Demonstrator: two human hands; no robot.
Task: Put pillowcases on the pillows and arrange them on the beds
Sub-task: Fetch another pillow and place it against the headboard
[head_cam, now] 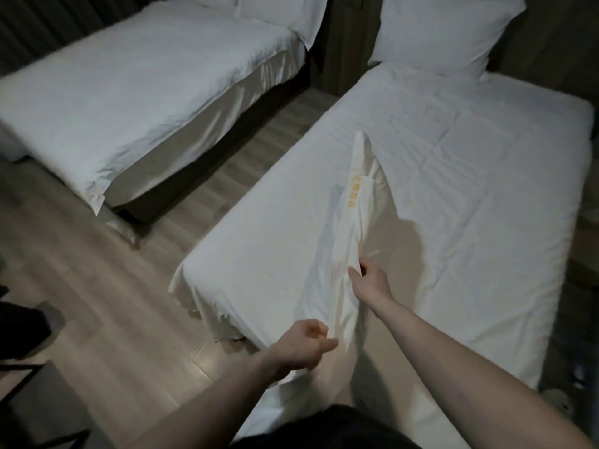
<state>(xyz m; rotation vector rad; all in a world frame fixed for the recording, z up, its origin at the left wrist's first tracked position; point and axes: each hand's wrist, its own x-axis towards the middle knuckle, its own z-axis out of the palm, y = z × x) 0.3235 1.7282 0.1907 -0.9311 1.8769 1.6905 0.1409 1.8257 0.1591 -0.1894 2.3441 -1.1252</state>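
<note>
A white pillowcase (355,222) with yellow print hangs stretched out above the near bed (470,196). My right hand (369,278) grips its edge near the middle. My left hand (306,346) pinches its lower corner close to the foot of the bed. The far end of the pillowcase points up the bed toward a white pillow (440,30) that leans at the head. On the far bed (129,92) lie white pillows (275,11) at its head.
A strip of wooden floor (107,286) separates the two beds. A dark chair or frame (22,351) stands at the left edge. Dim objects lie on the floor at the right of the near bed.
</note>
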